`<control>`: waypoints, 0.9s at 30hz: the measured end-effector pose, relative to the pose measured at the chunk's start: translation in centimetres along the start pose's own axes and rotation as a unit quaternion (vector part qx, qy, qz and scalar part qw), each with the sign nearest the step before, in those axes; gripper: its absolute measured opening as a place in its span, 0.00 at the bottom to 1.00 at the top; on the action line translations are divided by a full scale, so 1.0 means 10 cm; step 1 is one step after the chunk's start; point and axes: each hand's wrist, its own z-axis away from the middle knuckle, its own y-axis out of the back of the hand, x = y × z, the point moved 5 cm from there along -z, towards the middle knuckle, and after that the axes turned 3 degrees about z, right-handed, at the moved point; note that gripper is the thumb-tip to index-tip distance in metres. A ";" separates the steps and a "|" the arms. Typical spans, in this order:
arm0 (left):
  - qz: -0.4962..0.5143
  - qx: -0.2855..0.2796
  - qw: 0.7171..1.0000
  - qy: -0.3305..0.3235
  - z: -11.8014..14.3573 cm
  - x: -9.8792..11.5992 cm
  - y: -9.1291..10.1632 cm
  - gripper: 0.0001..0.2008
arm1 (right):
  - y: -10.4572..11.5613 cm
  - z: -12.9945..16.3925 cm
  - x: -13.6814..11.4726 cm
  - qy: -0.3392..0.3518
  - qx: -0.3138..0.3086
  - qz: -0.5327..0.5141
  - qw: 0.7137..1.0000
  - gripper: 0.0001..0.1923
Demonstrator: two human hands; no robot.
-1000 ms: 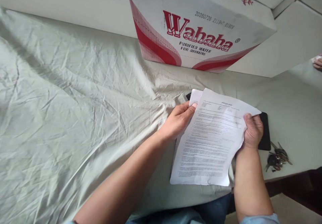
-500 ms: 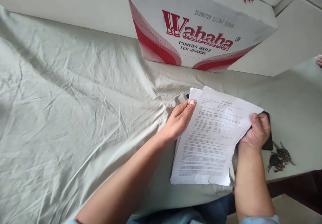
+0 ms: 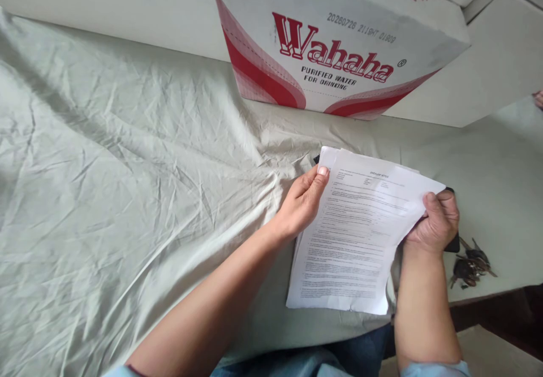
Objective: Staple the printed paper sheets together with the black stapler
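Printed white sheets of paper (image 3: 350, 235) are held up over the cloth, tilted, one overlapping another. My left hand (image 3: 302, 199) pinches them at the upper left edge, thumb on top. At the upper right corner my right hand (image 3: 435, 221) grips the front sheet between thumb and curled fingers. Partly hidden behind my right hand is a black phone-like object (image 3: 453, 244). A small dark corner of something pokes out behind the papers near my left fingertips; I cannot make out what it is.
A Wahaha water carton (image 3: 339, 55) stands at the back against pale panels. Wrinkled grey-green cloth (image 3: 127, 168) spreads over the left. A bunch of keys (image 3: 470, 264) lies right of my right wrist, near the table's edge. Part of another person's hand (image 3: 538, 99) shows at the far right.
The front sheet has shifted slightly, its top edge now lower, showing more of a sheet behind along the top. My right hand has moved slightly right.
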 end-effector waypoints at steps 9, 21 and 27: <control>-0.005 0.001 1.000 0.003 0.00 0.00 -0.01 0.30 | -0.02 0.00 0.02 -0.003 -0.008 -0.001 1.000 0.21; -0.077 -0.014 0.997 -0.021 0.01 -0.02 -0.01 0.31 | -0.03 0.02 0.04 0.002 -0.012 -0.031 0.999 0.28; -0.092 -0.002 0.995 -0.026 -0.01 -0.04 0.00 0.32 | -0.02 0.02 0.05 0.011 -0.021 -0.022 0.999 0.28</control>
